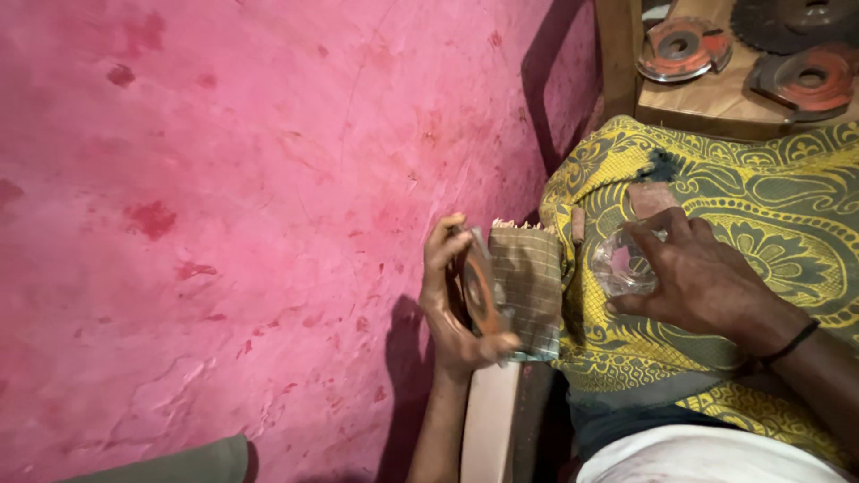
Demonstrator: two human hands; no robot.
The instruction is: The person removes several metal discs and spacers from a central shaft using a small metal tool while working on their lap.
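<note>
— So, what's in the left hand [452, 300]?
— Its grip is clamped on a round orange disc [479, 288], edge-on beside the pink wall [224, 224].
— And the right hand [707, 277]?
— Fingers pinch clear plastic wrap [622, 264] over the yellow patterned cloth [787, 206].

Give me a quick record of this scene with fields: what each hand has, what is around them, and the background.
Left hand: left hand grips a round disc edge-on, against a checked cloth
Right hand: right hand holds a clear plastic wrapper in its fingers
Under the hands: yellow patterned fabric, a dark hole in it near the top
Behind: wooden surface with several discs, orange and dark
Left side: pink wall with red marks
Wrist: dark band on the right wrist
</note>
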